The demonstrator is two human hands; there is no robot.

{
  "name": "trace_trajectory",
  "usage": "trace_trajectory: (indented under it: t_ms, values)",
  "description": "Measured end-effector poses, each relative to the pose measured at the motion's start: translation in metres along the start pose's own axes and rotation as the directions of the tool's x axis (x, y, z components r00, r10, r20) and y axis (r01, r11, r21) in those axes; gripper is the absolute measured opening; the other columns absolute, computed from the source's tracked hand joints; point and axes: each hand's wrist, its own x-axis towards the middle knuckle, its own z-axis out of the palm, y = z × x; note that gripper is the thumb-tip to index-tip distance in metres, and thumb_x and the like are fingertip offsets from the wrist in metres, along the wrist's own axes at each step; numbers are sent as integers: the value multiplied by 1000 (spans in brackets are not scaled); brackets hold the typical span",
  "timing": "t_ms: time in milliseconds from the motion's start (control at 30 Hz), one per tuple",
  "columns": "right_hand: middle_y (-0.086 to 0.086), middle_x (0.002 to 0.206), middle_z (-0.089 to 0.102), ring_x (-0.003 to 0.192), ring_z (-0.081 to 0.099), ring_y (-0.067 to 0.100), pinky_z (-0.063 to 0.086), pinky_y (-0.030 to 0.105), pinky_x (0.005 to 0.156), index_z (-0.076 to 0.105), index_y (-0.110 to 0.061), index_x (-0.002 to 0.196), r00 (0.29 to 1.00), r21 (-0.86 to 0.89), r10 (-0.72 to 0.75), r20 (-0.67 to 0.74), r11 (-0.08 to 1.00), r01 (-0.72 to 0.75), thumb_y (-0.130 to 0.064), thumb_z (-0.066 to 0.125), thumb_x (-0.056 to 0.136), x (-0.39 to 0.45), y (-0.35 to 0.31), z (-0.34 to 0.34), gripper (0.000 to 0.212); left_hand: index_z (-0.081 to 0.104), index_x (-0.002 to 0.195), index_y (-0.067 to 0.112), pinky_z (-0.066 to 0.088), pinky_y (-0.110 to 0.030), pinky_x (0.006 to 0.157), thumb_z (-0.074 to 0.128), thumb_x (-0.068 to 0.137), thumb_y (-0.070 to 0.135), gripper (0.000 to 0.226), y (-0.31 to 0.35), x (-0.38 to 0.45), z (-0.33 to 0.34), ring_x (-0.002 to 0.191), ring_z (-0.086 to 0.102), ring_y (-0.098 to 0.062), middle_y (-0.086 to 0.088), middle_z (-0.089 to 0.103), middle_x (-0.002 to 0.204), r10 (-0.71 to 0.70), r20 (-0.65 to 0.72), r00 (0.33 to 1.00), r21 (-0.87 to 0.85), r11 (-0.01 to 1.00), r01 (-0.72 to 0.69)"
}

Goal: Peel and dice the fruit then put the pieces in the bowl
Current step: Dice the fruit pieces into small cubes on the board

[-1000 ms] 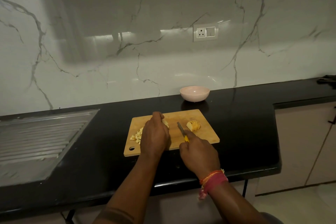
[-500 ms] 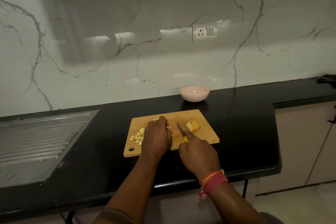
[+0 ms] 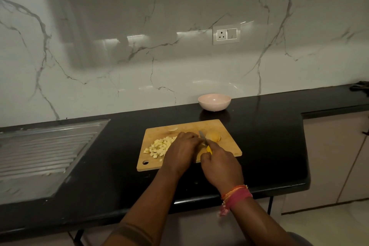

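Observation:
A wooden cutting board (image 3: pixel 225 128) lies on the black counter. A heap of pale diced fruit pieces (image 3: pixel 159 146) covers its left part. A sliced yellow fruit chunk (image 3: pixel 213 137) sits at the board's right. My right hand (image 3: pixel 220 166) grips a yellow-handled knife (image 3: pixel 203 138), its blade pointing away beside that chunk. My left hand (image 3: pixel 182 151) rests curled on the board just left of the blade; whatever lies under its fingers is hidden. A small peel scrap (image 3: pixel 172 129) lies near the board's far edge. The pink bowl (image 3: pixel 214 102) stands empty behind the board.
A steel sink drainboard (image 3: pixel 44 152) lies to the left. The marble wall carries a socket (image 3: pixel 225 34). A dark object (image 3: pixel 360 87) sits at the far right of the counter. The counter edge runs just below my wrists, with cabinets on the right.
My left hand has slid right toward the knife, uncovering the heap of diced pieces. The right hand and knife stay nearly in place.

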Motion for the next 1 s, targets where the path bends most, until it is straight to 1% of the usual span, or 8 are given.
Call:
trace_trajectory:
  t_ms: [100,167,333,467,600,733,867,1000]
  values:
    - [-1,88,64,69,54,12,42,28,54,41,-34,151,1000,11,13,5,1000,-13,-32,43,99,1,2,-1,52,74,113,24,47,-37,89,56,100,28,22,-4,-3,7,100,58,-19,3,70,112,-11,64,998,-10,1000,11]
    - [-2,84,60,69,55,12,44,28,55,43,-34,149,1000,27,20,13,999,-20,-31,43,99,2,3,-2,50,74,110,23,44,-35,91,57,100,30,21,-6,-6,7,101,58,-19,3,69,112,-53,33,998,-46,997,54]
    - [-6,79,57,66,53,7,40,25,51,40,-40,151,999,-21,-9,40,1000,10,-32,43,100,1,4,-1,52,69,117,20,44,-37,94,56,100,29,24,-8,-8,6,109,52,-21,1,65,116,-191,19,981,-76,978,192]
    - [-6,81,60,68,56,8,43,26,53,40,-42,151,998,-13,-10,55,1000,11,-32,44,99,4,5,0,53,73,112,19,45,-38,95,52,98,17,25,-9,-8,6,103,56,-22,0,69,115,-197,14,980,-74,978,197]
    - [-3,87,67,76,61,14,47,28,62,41,-41,150,998,-67,-8,66,998,12,-35,43,98,4,3,5,52,72,106,17,44,-39,95,54,100,29,23,-8,-6,6,103,52,-20,0,67,111,-233,17,972,-96,968,234]
    - [-3,84,66,72,58,14,41,28,58,37,-42,151,996,-108,-46,71,993,53,-35,42,97,3,3,8,55,74,105,23,44,-37,91,58,100,34,20,-9,-4,6,105,50,-21,2,66,111,-269,43,962,-123,954,272]
    - [-7,75,56,66,54,9,35,25,50,41,-44,150,997,-55,-37,70,998,41,-35,42,98,8,6,5,53,73,118,22,42,-34,96,58,101,28,25,-7,-2,6,111,52,-22,3,68,123,-272,30,962,-121,954,274]
    - [-10,71,54,65,54,8,39,26,52,34,-45,152,996,-75,-72,57,994,77,-35,40,98,4,1,7,54,76,107,21,42,-34,96,59,100,27,20,-7,-2,6,108,56,-24,3,71,117,-266,27,964,-111,957,267]
